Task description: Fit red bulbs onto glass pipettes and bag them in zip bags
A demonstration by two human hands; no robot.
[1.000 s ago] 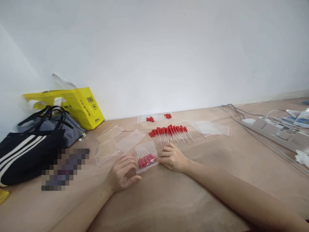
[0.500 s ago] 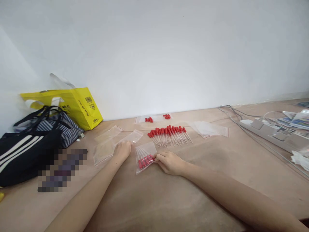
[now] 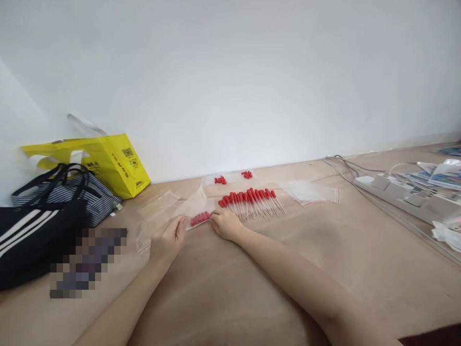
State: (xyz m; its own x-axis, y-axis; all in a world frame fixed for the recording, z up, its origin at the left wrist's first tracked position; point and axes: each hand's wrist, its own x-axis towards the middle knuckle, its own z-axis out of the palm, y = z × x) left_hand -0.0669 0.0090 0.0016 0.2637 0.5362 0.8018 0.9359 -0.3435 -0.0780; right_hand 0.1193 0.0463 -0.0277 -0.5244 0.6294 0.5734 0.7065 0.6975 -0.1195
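Note:
A clear zip bag point(image 3: 196, 207) is stretched between my hands, several red rubber bulbs point(image 3: 200, 218) of glass droppers lined up along its near edge. At its left corner, the closed fingers of my left hand point(image 3: 167, 241) grip the plastic. The fingertips of my right hand point(image 3: 226, 224) pinch the opposite corner. Just beyond my right hand lies a row of loose droppers point(image 3: 252, 199), bulbs toward the wall and clear tips toward me. Flat clear bags point(image 3: 153, 223) lie beside and partly behind my left hand.
Against the wall sits a bag with small red bulbs point(image 3: 220, 180) on it. More clear bags point(image 3: 309, 192) lie to the right, near a white power strip point(image 3: 403, 197) with cables. A yellow bag point(image 3: 118, 163) and a black striped bag point(image 3: 39, 235) stand left.
The zip bag with the droppers has moved left and away from me and turned. My left hand has come back to take its left side; my right hand has moved left with it.

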